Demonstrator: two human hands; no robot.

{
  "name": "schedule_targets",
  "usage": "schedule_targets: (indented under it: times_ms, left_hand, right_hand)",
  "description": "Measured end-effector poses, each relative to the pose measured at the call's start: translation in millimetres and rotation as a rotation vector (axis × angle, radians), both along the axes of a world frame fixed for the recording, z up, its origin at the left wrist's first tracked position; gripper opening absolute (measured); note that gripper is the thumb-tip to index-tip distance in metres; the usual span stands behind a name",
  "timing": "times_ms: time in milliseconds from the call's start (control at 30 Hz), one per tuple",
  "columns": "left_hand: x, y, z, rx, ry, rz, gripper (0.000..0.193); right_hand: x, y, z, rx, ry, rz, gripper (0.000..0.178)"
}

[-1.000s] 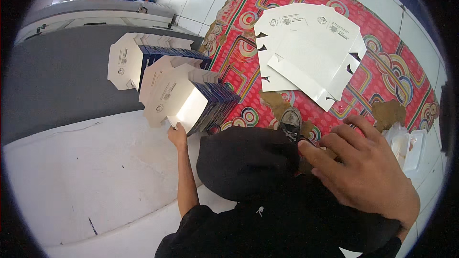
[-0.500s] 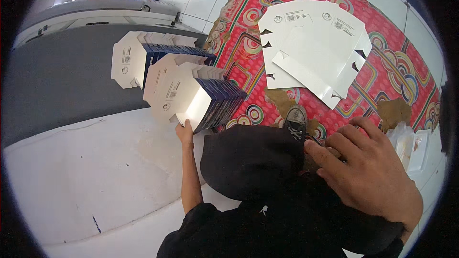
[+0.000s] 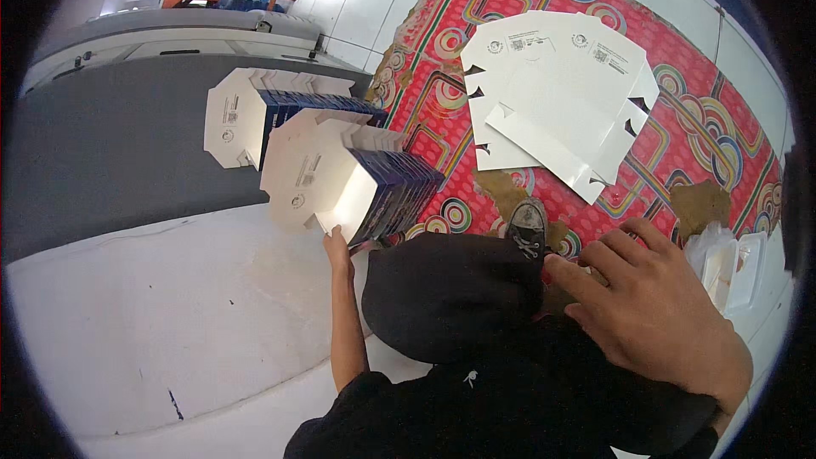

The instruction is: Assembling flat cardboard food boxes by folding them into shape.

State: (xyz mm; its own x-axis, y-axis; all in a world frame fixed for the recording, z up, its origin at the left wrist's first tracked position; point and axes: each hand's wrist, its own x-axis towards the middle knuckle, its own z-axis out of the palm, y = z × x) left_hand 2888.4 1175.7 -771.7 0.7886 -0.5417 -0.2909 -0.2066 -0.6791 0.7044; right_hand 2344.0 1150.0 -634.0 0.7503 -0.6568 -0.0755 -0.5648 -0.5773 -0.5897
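White floor — left hand (image 3: 337,248) touches upright carton stack (image 3: 340,183), its row running right; right hand (image 3: 659,314) lies open.

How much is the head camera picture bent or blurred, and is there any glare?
Head view: strong fisheye, a black rim at the corners; grey floor edges curve; a bright lamp flares top left; the right hand looms large and slightly soft; white flat cartons look sharp.

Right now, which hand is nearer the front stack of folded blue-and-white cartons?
Left. The left hand has its fingertips at the bottom edge of the front stack of folded cartons. The right hand is far off to the right, spread over the black-clothed knee.
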Motion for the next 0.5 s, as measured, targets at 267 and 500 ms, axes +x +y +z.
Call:
schedule_targets:
  times_ms: [267, 500]
  left_hand:
    - [-7, 0, -4, 0.025, -0.045, -0.043, 0.037]
    - [-2, 9, 4, 0.147, -0.439, -0.075, 0.04]
  right_hand:
    - [-1, -1, 1, 0.011, -0.013, 0.011, 0.043]
    - [-2, 0, 2, 0.031, -0.023, -0.003, 0.044]
